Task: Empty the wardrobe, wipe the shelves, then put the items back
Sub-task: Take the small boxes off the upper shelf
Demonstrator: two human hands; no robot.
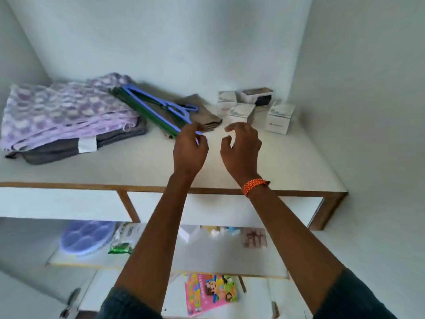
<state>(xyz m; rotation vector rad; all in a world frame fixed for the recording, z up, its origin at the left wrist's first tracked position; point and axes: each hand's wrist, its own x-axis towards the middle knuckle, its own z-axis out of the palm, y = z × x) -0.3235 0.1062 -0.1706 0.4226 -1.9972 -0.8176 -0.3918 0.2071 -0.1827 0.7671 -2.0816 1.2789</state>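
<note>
Head view looks down into a white wardrobe: a top shelf with a brown wooden front edge, pale walls closing it in at the back, left and right. On the left of that shelf lies a folded lilac patterned cloth on top of a dark grey folded cloth. Just right of them rests a bundle of hangers, green ones with a blue one uppermost; their long axis runs diagonally from the back left toward the front middle, and the hooks point right, over a folded brown cloth. Further right, near the back corner, stands a cluster of small white boxes.

The left hand is at the near end of the hangers, fingers curled round the blue tip, gripping it as far as I can make out. The right hand hovers just beside it, fingers loosely bent and apart, holding nothing; an orange braided band sits on that wrist. Both forearms reach up over the shelf's front edge.

The front strip of the shelf, and the stretch to the right of the hands up to the side wall, is bare white board. Below, a lower shelf carries a round lilac tray, a green-and-white packet and some blurred small things; lower still lies a pink picture book.
</note>
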